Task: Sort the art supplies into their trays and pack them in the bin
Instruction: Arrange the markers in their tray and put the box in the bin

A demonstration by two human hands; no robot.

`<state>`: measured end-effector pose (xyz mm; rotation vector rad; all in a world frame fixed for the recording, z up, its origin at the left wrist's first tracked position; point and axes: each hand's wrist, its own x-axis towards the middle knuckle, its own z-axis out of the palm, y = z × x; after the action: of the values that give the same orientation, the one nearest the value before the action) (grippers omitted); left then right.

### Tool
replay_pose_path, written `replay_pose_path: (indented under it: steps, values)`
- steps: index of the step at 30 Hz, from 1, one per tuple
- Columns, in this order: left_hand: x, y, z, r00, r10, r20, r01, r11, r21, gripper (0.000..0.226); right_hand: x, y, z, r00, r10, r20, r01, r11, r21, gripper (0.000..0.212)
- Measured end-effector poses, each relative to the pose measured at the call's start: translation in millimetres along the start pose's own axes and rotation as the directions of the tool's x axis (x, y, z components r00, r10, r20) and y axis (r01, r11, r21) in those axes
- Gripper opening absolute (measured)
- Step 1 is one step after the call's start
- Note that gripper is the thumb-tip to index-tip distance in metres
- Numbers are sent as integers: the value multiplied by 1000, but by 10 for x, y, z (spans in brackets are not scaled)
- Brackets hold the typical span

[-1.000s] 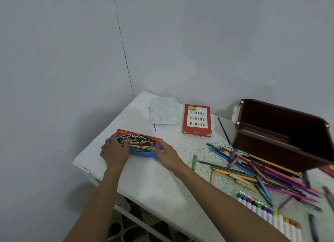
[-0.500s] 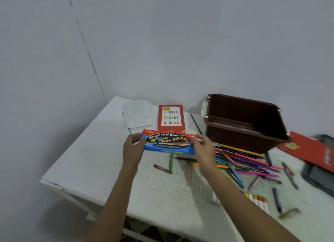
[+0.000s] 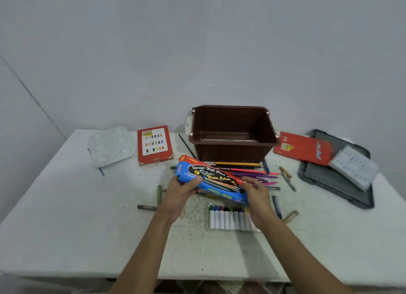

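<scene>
A blue and red water colour box (image 3: 211,178) is lifted above the table, tilted, just in front of the brown bin (image 3: 232,132). My left hand (image 3: 182,191) grips its left end with the thumb on top. My right hand (image 3: 256,191) holds its right end. Under the box lies a heap of coloured pencils (image 3: 248,173). A clear pack of markers (image 3: 230,218) lies below my right hand. The bin's inside looks bare.
A white palette (image 3: 111,146) and a red paint box (image 3: 153,144) lie at the back left. A red box (image 3: 302,147), a grey tray (image 3: 338,173) and a white compartment tray (image 3: 353,166) lie at the right. Loose crayons (image 3: 147,207) dot the white table (image 3: 66,206).
Both hands lifted the water colour box off the left of the table and carried it right, to in front of the bin. The camera turned right with it.
</scene>
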<state>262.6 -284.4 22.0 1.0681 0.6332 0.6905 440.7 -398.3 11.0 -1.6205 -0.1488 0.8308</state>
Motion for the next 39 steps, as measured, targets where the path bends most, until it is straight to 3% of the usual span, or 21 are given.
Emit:
replay_pose_path:
  steps: [2, 5, 10, 16, 21, 25, 30, 33, 39]
  values:
    - [14, -25, 163, 997, 1, 83, -7, 998, 66, 36, -28, 18, -159, 1000, 16, 8, -15, 1000, -20, 14]
    - [40, -16, 335, 989, -1, 149, -19, 991, 134, 65, -39, 55, -355, 1000, 21, -8, -21, 999, -48, 12]
    - [28, 106, 571, 984, 47, 172, -83, 974, 210, 62, -94, 29, -593, 999, 37, 30, -35, 997, -64, 17]
    - [25, 302, 791, 971, 145, 190, -208, 904, 373, 75, -215, -194, -757, 996, -34, 79, 36, 999, -28, 19]
    - [151, 320, 862, 931, 112, 347, -340, 605, 720, 104, -284, -378, -773, 981, -140, 135, 140, 990, 9, 20]
    - [181, 275, 923, 912, 0, 410, -383, 359, 851, 108, -303, -457, -740, 963, -212, 164, 210, 977, 30, 20]
    - [255, 171, 918, 896, 4, 444, -444, 57, 894, 107, -337, -482, -718, 952, -248, 178, 238, 968, 77, 23]
    - [276, 103, 892, 895, -6, 446, -446, -9, 895, 106, -330, -454, -730, 944, -289, 161, 283, 957, 61, 14]
    - [306, 46, 892, 895, -19, 446, -446, -65, 893, 105, -253, -358, -784, 924, -350, 155, 358, 933, -26, 18]
